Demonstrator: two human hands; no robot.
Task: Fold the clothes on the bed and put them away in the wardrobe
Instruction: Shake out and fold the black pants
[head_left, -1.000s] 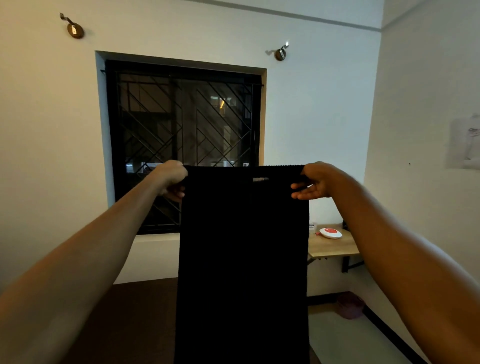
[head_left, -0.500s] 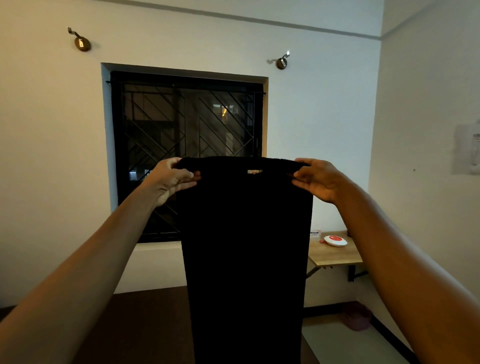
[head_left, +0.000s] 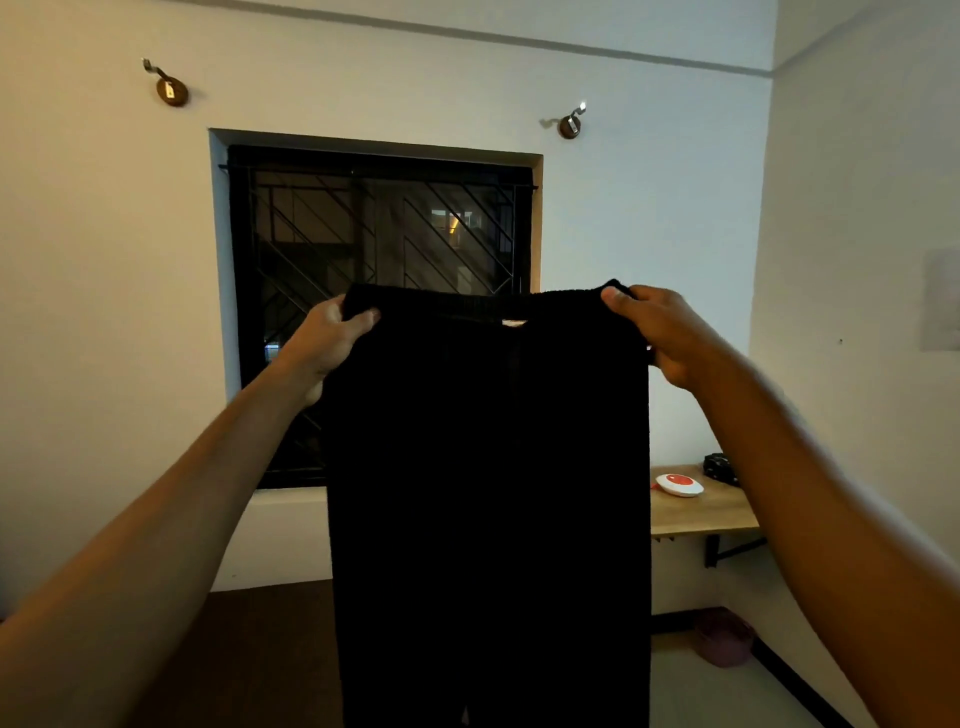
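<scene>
left hand (head_left: 332, 338) grips top left corner of black knit garment (head_left: 488, 493), fingers curled over the edge. garment held up in mid air before the barred window (head_left: 379, 249), hanging straight down out of frame. right hand (head_left: 657, 332) pinches top right corner, fingers closed on the fabric. wooden counter (head_left: 701, 512) at right wall carries a white and red round object (head_left: 679, 485).

Garment (head_left: 488, 493) hanging centre, near, before window (head_left: 379, 270) on far wall. Left hand (head_left: 327, 338) at its top left corner, right hand (head_left: 660, 332) at top right. Shelf (head_left: 701, 512) far right, behind garment.
</scene>
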